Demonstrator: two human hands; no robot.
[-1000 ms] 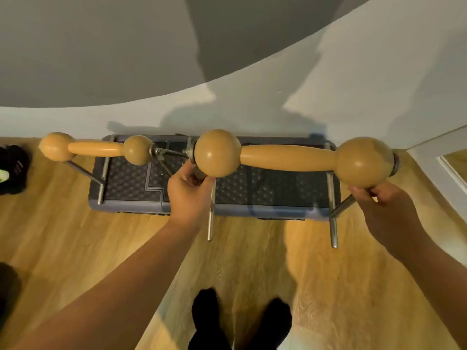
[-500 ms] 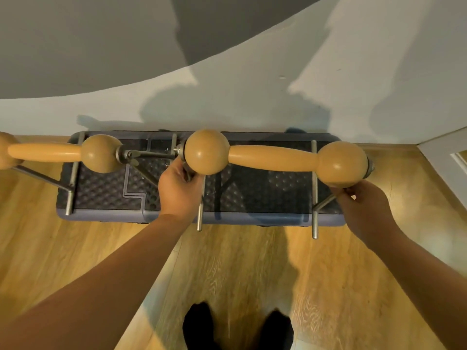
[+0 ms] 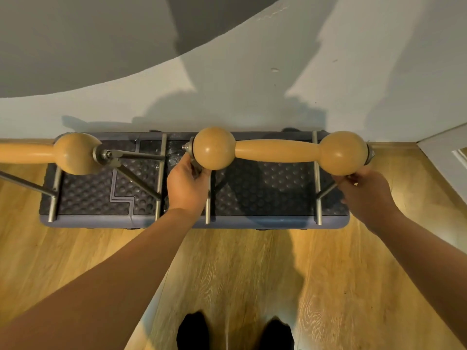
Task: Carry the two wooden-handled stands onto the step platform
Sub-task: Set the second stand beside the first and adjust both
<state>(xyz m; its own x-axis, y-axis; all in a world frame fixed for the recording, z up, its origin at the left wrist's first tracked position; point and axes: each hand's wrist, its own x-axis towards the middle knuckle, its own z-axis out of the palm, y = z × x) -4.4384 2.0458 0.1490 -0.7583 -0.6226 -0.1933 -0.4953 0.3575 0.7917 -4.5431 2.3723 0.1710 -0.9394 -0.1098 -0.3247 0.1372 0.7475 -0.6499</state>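
A dark, studded step platform [image 3: 265,188] lies on the floor against the wall. Two stands with wooden handles and grey metal legs are over it. The right stand [image 3: 278,150] has a handle with a ball at each end; its feet rest across the platform's right half. My left hand [image 3: 188,186] grips the metal leg under its left ball, and my right hand [image 3: 364,188] grips the leg under its right ball. The left stand [image 3: 75,152] sits on the platform's left half, its handle running off the left edge.
A pale wall [image 3: 252,92] rises right behind the platform. Wooden flooring [image 3: 240,274] spreads in front, with my two dark-socked feet [image 3: 235,332] on it. A white door frame [image 3: 444,157] stands at the far right.
The right stand has come down and back over the platform with both my hands on it; its feet now lie on the platform instead of overhanging the front edge. The view shifted right.
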